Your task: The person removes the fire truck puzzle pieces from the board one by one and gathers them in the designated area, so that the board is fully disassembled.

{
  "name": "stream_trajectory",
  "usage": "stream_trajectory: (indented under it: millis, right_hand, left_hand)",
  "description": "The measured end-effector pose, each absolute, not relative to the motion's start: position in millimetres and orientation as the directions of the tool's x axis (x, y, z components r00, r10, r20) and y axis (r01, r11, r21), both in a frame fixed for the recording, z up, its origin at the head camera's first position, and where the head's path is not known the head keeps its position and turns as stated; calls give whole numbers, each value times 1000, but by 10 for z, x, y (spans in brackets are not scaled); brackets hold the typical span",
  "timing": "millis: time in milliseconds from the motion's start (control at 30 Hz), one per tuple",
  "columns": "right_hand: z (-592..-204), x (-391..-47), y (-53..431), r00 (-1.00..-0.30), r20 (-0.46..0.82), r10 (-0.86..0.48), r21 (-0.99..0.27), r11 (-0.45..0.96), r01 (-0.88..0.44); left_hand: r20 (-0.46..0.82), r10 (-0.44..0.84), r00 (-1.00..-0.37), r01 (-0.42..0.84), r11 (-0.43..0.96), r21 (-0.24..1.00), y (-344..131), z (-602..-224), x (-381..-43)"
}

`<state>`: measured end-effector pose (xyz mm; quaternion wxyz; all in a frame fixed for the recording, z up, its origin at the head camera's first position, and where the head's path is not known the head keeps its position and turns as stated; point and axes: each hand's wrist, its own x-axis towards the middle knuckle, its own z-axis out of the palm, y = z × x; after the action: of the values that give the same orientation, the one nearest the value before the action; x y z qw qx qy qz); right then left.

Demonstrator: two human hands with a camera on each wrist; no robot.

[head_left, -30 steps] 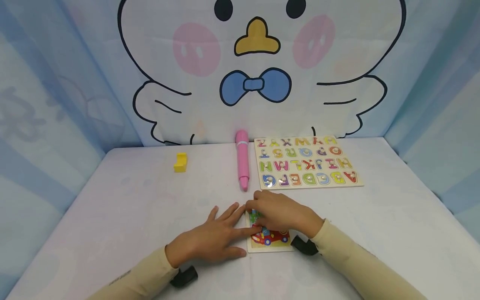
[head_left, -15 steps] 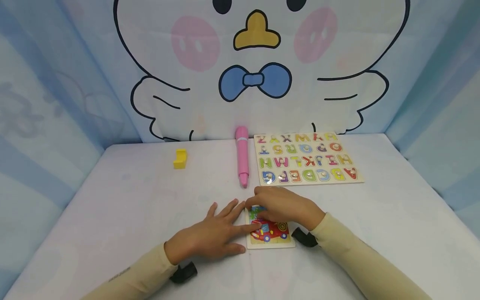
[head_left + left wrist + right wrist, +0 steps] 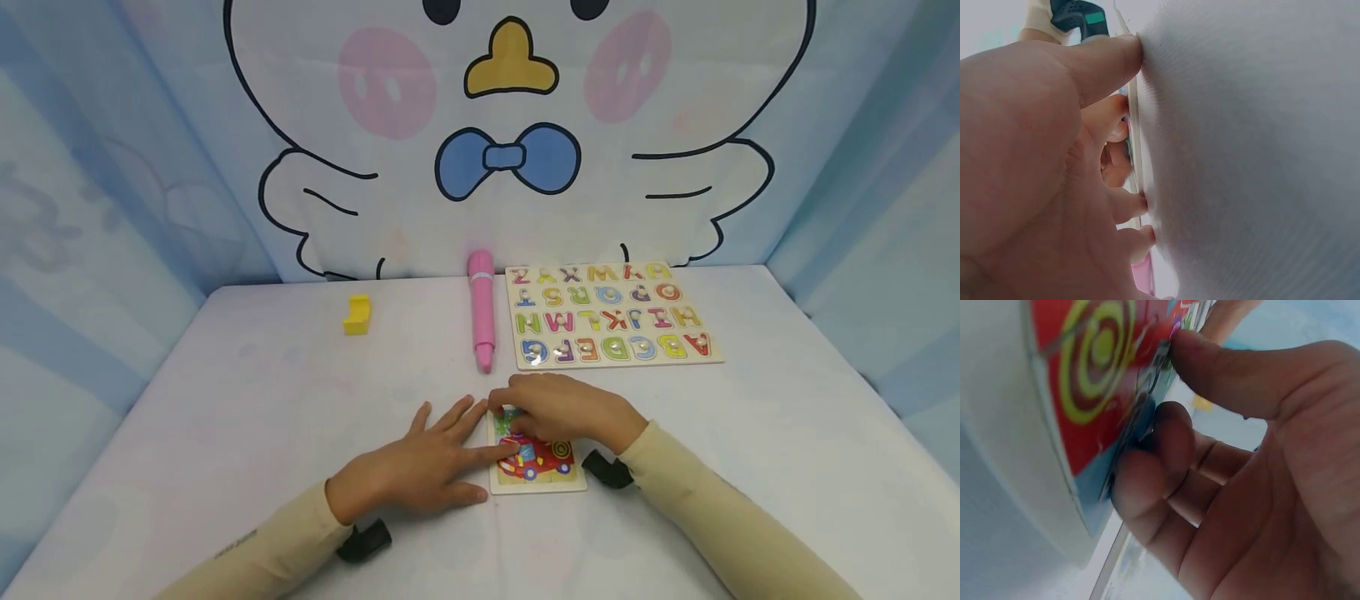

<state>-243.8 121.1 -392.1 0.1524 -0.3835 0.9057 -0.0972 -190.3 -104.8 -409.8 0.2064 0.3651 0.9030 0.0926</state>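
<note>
A small jigsaw puzzle (image 3: 536, 475) with a red car picture and a pale frame lies flat near the front middle of the table. My left hand (image 3: 416, 473) is spread at its left side, the index finger resting on the car and the thumb beside the lower left corner. Over the upper part of the puzzle, my right hand (image 3: 566, 410) has curled fingers. In the right wrist view, its thumb and fingertips (image 3: 1141, 481) pinch at a puzzle piece (image 3: 1147, 419) whose edge shows a dark gap. The back of the hand hides most of that piece in the head view.
Behind the hands lie a thick pink pen (image 3: 482, 312) and a wooden alphabet board (image 3: 611, 315) with colourful letters. A yellow block (image 3: 357, 315) sits at the back left. A printed curtain (image 3: 510, 225) stands behind the table.
The whole head view has shifted slightly. The right hand has moved up a little on the puzzle, showing more of the car. The left hand keeps its place.
</note>
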Motion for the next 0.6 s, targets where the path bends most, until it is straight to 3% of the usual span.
stream_trajectory:
  millis: [167,600]
  right_hand:
    - [-3895,-2459,1271,-650,-211,-730,-335,679,-653]
    - [-3824,-2456,1258,-619,-213,-756,-182,654,-735]
  left_hand:
    - [-314,718,-621,634,696,337,-1075,-4076,-1918]
    - [-335,722,-606,626,692,360,-1105,-4068,-1960]
